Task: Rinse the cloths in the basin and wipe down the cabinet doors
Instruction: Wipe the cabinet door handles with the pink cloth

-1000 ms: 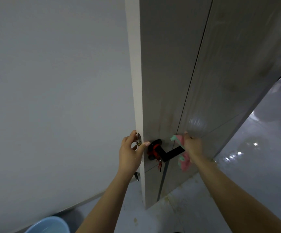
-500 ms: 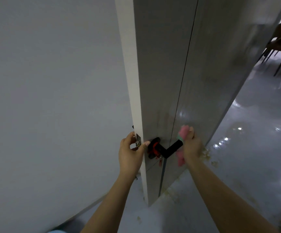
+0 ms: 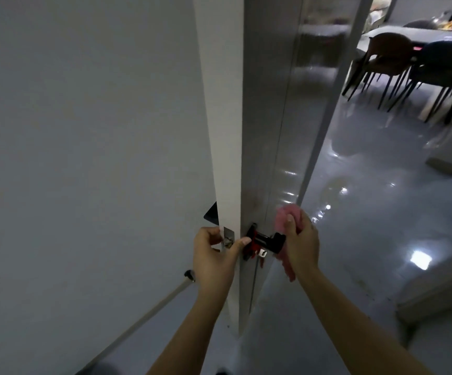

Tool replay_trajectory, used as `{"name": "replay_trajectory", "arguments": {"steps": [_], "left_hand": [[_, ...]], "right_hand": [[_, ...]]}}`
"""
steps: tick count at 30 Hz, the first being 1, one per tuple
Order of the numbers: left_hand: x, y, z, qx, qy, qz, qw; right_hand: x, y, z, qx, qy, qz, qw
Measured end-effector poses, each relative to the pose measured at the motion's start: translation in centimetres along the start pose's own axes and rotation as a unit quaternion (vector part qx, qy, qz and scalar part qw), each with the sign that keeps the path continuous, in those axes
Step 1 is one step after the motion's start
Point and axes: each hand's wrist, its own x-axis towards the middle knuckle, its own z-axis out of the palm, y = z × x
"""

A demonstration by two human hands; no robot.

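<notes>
A tall grey door point(image 3: 268, 131) stands edge-on in front of me, its white edge point(image 3: 225, 158) facing me. My left hand point(image 3: 214, 255) grips that edge at the metal latch plate point(image 3: 229, 238), thumb on the near face. A black lever handle point(image 3: 267, 240) with red parts and hanging keys sticks out of the face. My right hand point(image 3: 300, 242) is shut on a pink cloth point(image 3: 287, 215), pressed against the end of the handle and the door face. Part of the cloth hangs below my palm.
A plain white wall point(image 3: 84, 158) fills the left. To the right lies a glossy wet floor point(image 3: 368, 226). Dark chairs point(image 3: 398, 66) and a table stand at the far right. A low ledge point(image 3: 436, 288) runs along the right floor.
The door has swung so I see it more edge-on, revealing the room with chairs. My right hand with the cloth stayed at the handle; the left kept its grip on the edge.
</notes>
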Motion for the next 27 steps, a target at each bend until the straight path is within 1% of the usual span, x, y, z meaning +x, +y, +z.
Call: {"name": "replay_trajectory", "arguments": {"steps": [4, 8, 11, 14, 16, 19, 20, 24, 27], "left_hand": [[-3.6, 1.0, 2.6, 0.008, -0.043, 0.013, 0.999], [-7.0, 2.2, 5.3, -0.008, -0.111, 0.028, 0.993], [-9.0, 2.8, 7.1, -0.015, -0.163, 0.076, 0.984], [-10.0, 3.1, 9.2, 0.0, -0.219, 0.102, 0.97], [-10.1, 3.2, 10.9, 0.016, -0.239, 0.14, 0.961], [-9.5, 3.5, 13.9, 0.025, -0.257, 0.232, 0.938], [-9.2, 3.7, 14.9, 0.027, -0.266, 0.252, 0.93], [-8.0, 4.5, 18.8, 0.059, -0.319, 0.287, 0.901], [-6.7, 4.5, 21.7, 0.075, -0.392, 0.331, 0.855]], "right_hand": [[-2.4, 2.6, -4.8, 0.016, 0.001, 0.032, 0.999], [-4.2, 4.0, -9.6, 0.024, 0.026, 0.047, 0.998], [-5.5, 4.9, -12.9, 0.026, 0.06, 0.043, 0.997], [-6.7, 5.7, -15.8, 0.027, 0.112, 0.055, 0.992], [-7.4, 6.0, -17.5, 0.025, 0.152, 0.07, 0.986], [-8.2, 6.3, -19.4, 0.032, 0.205, 0.089, 0.974], [-8.4, 6.5, -19.9, 0.034, 0.221, 0.094, 0.97], [-8.1, 7.2, -21.4, 0.033, 0.294, 0.111, 0.949], [-7.2, 6.9, -21.7, 0.044, 0.367, 0.131, 0.92]]}}
